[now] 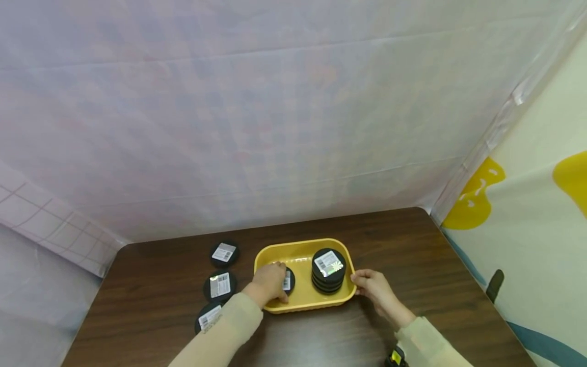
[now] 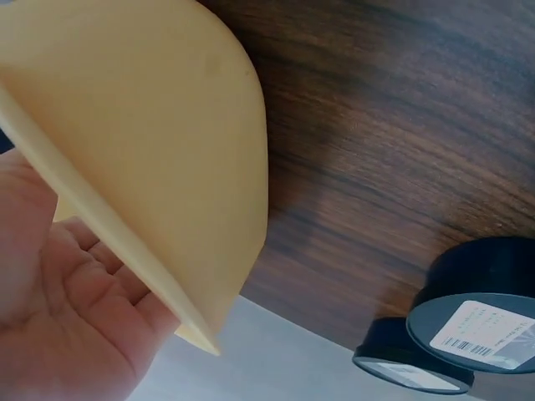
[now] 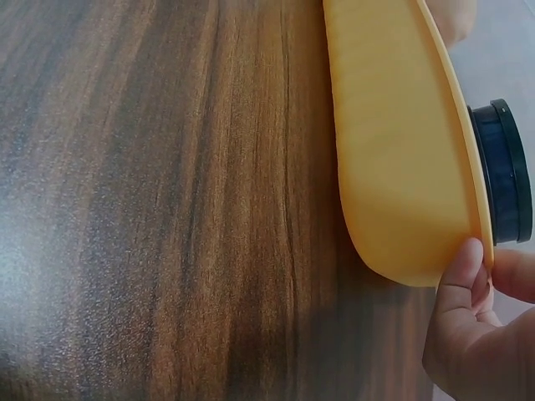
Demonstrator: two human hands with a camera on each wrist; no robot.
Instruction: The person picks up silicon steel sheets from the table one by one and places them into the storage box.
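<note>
A yellow tray (image 1: 302,307) stands on the table. Inside it on the right is a stack of several round black containers (image 1: 328,265), with a white label on top. My left hand (image 1: 270,282) reaches over the tray's left side and grips another round black container (image 1: 288,281), partly hidden under the fingers. In the left wrist view the tray's wall (image 2: 167,125) hides the fingertips of that hand. My right hand (image 1: 373,288) holds the tray's right rim, and the right wrist view shows its thumb and fingers (image 3: 464,271) pinching the rim.
Left of the tray, three labelled black containers lie on the brown wooden table: a far one (image 1: 224,254), a middle one (image 1: 220,286) and a near one (image 1: 208,317) partly covered by my left sleeve. A pale cloth (image 1: 284,127) hangs behind the table.
</note>
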